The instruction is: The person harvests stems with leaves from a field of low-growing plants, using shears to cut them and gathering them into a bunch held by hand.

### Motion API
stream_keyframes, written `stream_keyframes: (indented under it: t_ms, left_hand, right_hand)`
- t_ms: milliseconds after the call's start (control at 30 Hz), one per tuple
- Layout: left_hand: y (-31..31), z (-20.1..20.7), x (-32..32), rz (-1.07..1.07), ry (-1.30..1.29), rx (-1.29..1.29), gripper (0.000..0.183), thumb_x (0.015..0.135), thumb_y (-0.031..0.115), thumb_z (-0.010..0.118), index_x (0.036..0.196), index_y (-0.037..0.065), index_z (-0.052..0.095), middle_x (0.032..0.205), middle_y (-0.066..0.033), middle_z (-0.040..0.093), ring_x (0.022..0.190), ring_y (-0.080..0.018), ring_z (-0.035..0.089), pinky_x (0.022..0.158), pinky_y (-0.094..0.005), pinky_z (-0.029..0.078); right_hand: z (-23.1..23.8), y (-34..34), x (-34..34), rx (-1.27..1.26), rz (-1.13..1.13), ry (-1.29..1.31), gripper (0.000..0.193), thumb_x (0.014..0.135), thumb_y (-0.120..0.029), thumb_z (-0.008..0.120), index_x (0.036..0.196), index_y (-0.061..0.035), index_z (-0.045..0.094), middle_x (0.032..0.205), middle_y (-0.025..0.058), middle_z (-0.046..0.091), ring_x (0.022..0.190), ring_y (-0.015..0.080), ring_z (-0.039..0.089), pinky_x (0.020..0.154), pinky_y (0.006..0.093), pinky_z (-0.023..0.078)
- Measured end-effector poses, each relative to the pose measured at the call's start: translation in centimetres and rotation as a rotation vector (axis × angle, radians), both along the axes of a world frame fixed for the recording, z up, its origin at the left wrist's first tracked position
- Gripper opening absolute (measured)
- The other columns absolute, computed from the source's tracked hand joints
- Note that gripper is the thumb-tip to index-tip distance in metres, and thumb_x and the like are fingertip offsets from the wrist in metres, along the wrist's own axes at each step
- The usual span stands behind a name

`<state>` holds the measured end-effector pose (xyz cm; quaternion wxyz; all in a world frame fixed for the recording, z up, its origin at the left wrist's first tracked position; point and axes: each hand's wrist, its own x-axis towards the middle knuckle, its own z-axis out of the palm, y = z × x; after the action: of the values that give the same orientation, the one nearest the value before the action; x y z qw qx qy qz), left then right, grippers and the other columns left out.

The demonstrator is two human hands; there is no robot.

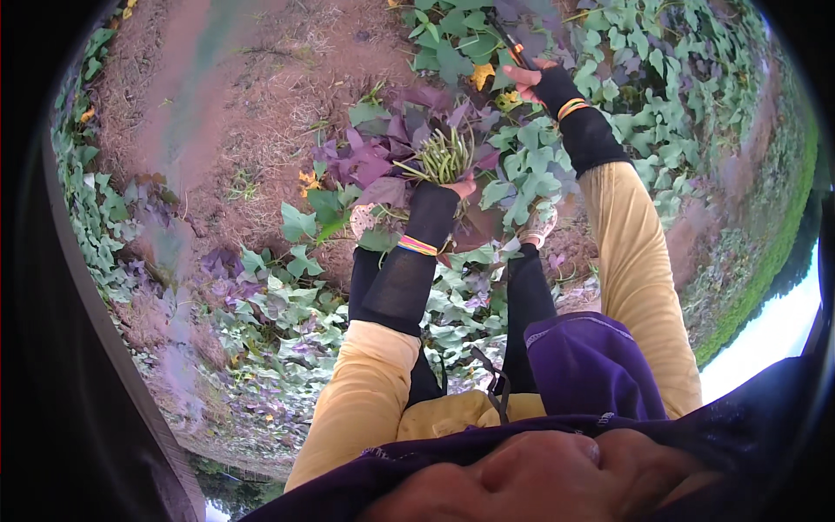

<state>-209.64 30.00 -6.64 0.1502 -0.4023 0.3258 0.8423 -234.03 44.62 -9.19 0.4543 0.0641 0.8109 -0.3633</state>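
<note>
My left hand (463, 186), in a black sleeve with a bright band at the wrist, is closed around a bunch of leafy stems (442, 157). The pale green stem ends point up toward me, and purple and green leaves fan out below them. Farther out to the right, my right hand (537, 80) grips a slim dark tool (515, 45) with an orange part near the fingers. Its far end runs up among the leaves, so its exact kind is unclear. Beneath that hand, green vine leaves (531, 165) and a few yellow ones surround it.
Reddish bare soil (252, 113) with dry straw stretches along the left. Low leafy vines (687, 87) cover the far right, and more vines (296, 313) grow around my legs. My patterned shoes (541, 224) stand among the plants. A blurry streak crosses the left side.
</note>
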Motion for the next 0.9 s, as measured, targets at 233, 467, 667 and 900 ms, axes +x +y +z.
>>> stream_keyframes:
  t_ms: [233,467,667,900]
  left_hand:
    - [9.9,4.9,10.4,-0.387,-0.019,0.009,0.053,0.078,0.003,0.066,0.128,0.002,0.047,0.09,-0.0039,0.06,0.081,-0.0164,0.06,0.074,-0.0293,0.05]
    - [10.2,17.7,12.0,-0.145,-0.041,0.11,0.063,0.08,0.005,0.069,0.135,0.004,0.04,0.089,-0.0026,0.058,0.084,-0.0164,0.057,0.085,-0.0358,0.049]
    - [12.1,34.5,2.6,0.067,0.423,0.378,0.065,0.082,0.007,0.061,0.14,0.006,0.032,0.103,-0.0061,0.057,0.097,-0.021,0.057,0.097,-0.0471,0.045]
    - [15.2,51.0,-2.2,-0.189,0.774,0.388,0.07,0.081,0.02,0.061,0.141,0.005,0.03,0.137,-0.0153,0.043,0.119,-0.0309,0.05,0.1,-0.0463,0.042]
  right_hand:
    - [3.0,8.5,18.3,-0.097,-0.029,0.029,0.029,0.074,-0.026,0.066,0.09,-0.0023,0.066,0.067,0.0088,0.06,0.055,0.0168,0.059,0.052,0.0322,0.047]
    - [21.6,19.9,16.7,-0.4,-0.804,-0.073,0.035,0.076,-0.016,0.071,0.109,-0.0046,0.063,0.087,0.0018,0.067,0.07,0.006,0.057,0.061,0.0206,0.043]
    - [42.3,20.1,15.4,-0.417,0.004,0.664,0.028,0.081,-0.005,0.066,0.109,-0.0035,0.062,0.094,0.0013,0.064,0.085,0.0099,0.057,0.075,0.0237,0.046]
    - [56.0,20.4,18.1,-0.469,0.16,1.103,0.034,0.07,-0.002,0.068,0.104,-0.008,0.066,0.093,0.0098,0.054,0.085,0.0265,0.057,0.076,0.0346,0.046]
